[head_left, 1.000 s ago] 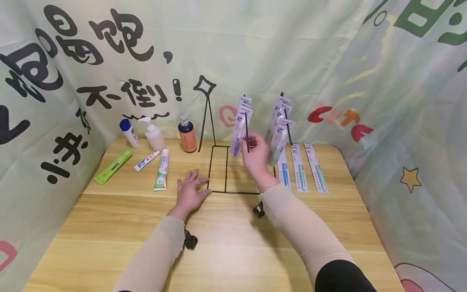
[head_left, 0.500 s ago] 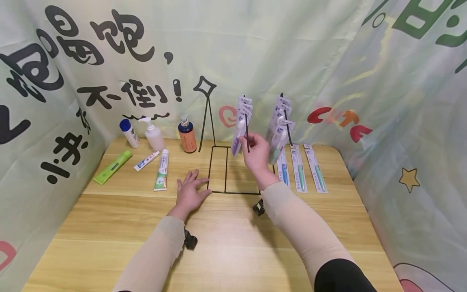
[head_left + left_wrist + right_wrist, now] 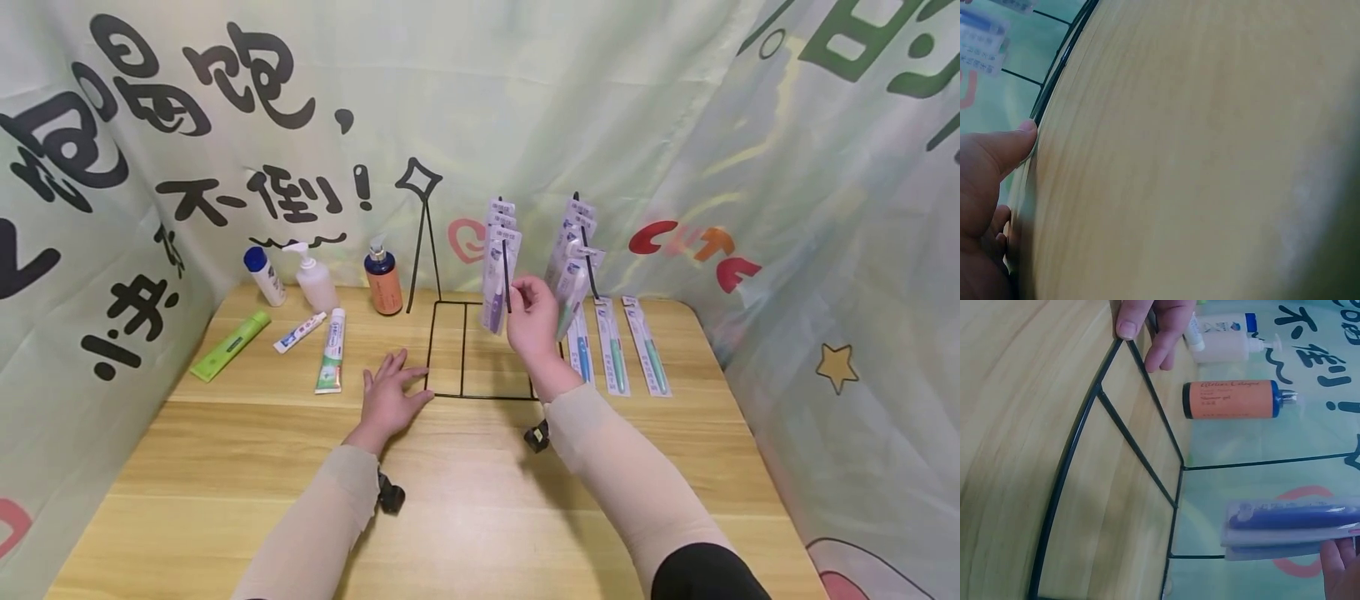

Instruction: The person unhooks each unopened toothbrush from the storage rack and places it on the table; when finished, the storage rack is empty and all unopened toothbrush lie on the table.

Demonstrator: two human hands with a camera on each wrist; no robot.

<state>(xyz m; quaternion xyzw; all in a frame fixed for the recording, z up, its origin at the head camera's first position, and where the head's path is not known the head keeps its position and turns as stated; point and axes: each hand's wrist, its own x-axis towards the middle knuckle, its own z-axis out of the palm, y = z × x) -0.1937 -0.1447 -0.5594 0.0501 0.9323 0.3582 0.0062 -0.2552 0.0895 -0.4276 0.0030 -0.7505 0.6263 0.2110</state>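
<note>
My right hand (image 3: 534, 315) is raised at the rack's middle hook, its curled fingers at the edge of the front purple toothbrush pack (image 3: 497, 283). In the right wrist view, fingertips (image 3: 1333, 565) meet that toothbrush pack (image 3: 1285, 519), which appears pinched; part of the hand lies out of frame. Several packs hang behind it on the same hook. My left hand (image 3: 388, 393) rests on the table with fingers spread. Its thumb and forefinger touch the front left corner of the black wire rack (image 3: 462, 358); the left wrist view shows the thumb (image 3: 1013, 147) against the wire.
More toothbrush packs (image 3: 573, 258) hang on the right hook. Flat packs (image 3: 613, 346) lie at the table's right. On the left are a green tube (image 3: 231, 346), toothpaste tubes (image 3: 331, 352), a blue-capped bottle (image 3: 266, 277), a pump bottle (image 3: 317, 282) and an orange-labelled bottle (image 3: 384, 282).
The front purple pack on the middle hook has turned to face more forward and hangs straighter. My right hand has shifted slightly right. My left hand stays at the rack's corner.
</note>
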